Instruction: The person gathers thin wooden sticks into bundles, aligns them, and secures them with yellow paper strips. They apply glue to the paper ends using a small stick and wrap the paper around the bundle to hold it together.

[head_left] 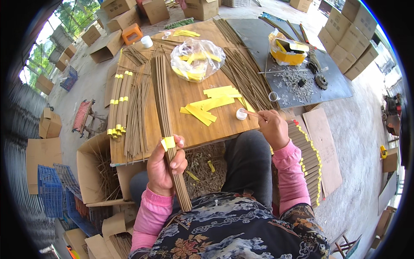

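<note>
“One bundle in your left hand?”

“Yes, my fingers are closed round thin brown sticks, straight and dry-looking. A yellow paper strip sits under my thumb; I can't tell whether it goes right round.”

“And your right hand?”

“Pinching a slim reddish applicator, its far end at a small round white jar.”

“How much is done?”

“A fair share, I'd judge: banded bundles lie along the table's left side, and a long row of bundles with yellow bands lies low to my right. Mine looks partway. Unused, flat yellow strips lie on the smooth wood-grain tabletop, with more inside a crinkled clear plastic bag. Loose sticks remain too.”

“Farther out?”

“A dark table with a heap of small pale bits, and an open cardboard box holding sticks.”
</note>
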{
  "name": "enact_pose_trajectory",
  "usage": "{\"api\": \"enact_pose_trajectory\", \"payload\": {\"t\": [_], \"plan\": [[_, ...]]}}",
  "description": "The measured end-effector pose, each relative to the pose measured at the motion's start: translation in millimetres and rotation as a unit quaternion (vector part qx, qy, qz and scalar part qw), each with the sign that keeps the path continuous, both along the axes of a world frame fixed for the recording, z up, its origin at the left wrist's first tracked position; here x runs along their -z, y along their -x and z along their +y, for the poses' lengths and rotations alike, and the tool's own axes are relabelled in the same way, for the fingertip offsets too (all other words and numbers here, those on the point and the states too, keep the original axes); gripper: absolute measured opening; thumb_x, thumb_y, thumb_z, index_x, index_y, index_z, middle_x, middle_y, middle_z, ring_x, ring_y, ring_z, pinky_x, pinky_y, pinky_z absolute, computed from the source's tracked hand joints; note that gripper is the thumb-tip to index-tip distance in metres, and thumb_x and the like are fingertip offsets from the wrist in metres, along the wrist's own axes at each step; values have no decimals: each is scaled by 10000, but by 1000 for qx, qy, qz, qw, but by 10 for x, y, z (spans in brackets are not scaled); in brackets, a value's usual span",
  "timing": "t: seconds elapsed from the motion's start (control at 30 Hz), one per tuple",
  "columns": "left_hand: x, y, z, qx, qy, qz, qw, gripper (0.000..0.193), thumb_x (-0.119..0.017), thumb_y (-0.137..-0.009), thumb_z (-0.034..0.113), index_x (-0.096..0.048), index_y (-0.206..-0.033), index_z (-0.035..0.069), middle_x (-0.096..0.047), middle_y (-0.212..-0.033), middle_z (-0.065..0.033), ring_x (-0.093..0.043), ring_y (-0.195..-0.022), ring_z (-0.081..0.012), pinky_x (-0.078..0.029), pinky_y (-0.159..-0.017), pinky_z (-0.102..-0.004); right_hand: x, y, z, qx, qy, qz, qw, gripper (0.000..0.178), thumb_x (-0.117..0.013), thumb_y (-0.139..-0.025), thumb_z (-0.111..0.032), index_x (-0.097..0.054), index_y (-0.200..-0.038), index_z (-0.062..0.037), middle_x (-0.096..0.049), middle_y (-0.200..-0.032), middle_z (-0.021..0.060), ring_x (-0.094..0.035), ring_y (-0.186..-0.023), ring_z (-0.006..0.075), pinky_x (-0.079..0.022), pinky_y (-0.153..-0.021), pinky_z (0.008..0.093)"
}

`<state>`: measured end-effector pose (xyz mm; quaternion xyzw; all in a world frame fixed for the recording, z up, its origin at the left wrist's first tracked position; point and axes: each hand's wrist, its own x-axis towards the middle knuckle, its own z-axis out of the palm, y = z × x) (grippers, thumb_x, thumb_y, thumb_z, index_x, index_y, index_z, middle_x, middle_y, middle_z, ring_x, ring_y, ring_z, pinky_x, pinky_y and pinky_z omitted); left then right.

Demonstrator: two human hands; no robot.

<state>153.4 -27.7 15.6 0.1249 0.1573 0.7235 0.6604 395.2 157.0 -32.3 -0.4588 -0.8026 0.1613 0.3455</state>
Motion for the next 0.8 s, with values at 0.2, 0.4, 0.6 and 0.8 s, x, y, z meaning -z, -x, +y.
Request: {"api": "enact_pose_trajectory", "payload": {"t": [0.2,0.4,0.6,0.8], "plan": [[-29,-44,-8,19,-25,-25,999,314,-455,-897,214,-476,-1016,-75,-424,-924,-118,-398,-483,-85,-312,-374,-207,-668,162,-617,-162,300,336,878,173,-596,-788,6,-614,-957,40,-557,-774,-13,-476,-670,19,-383,-572,164],[-125,-66,-128,44,-26,-2,999,340,-435,-907,271,-489,-1046,-35,-510,-784,-79,-418,-495,-101,-317,-412,-208,-804,546,-913,-337,167,238,895,177,-616,-770,-2,-624,-947,1,-521,-708,39,-468,-576,94,-385,-518,224],[-191,-98,-237,9,32,10,999,395,-456,-891,321,-471,-1085,-23,-521,-730,-74,-399,-476,-106,-315,-419,-213,-848,671,-988,-352,167,244,888,183,-620,-774,-13,-621,-957,-3,-509,-701,40,-475,-584,97,-386,-523,225],[-156,-50,-227,51,-49,20,997,388,-461,-890,300,-473,-1089,-32,-544,-778,-84,-424,-502,-106,-325,-418,-217,-823,610,-991,-360,158,223,892,188,-615,-776,-10,-618,-963,1,-519,-711,42,-484,-595,98,-394,-532,223]]}}
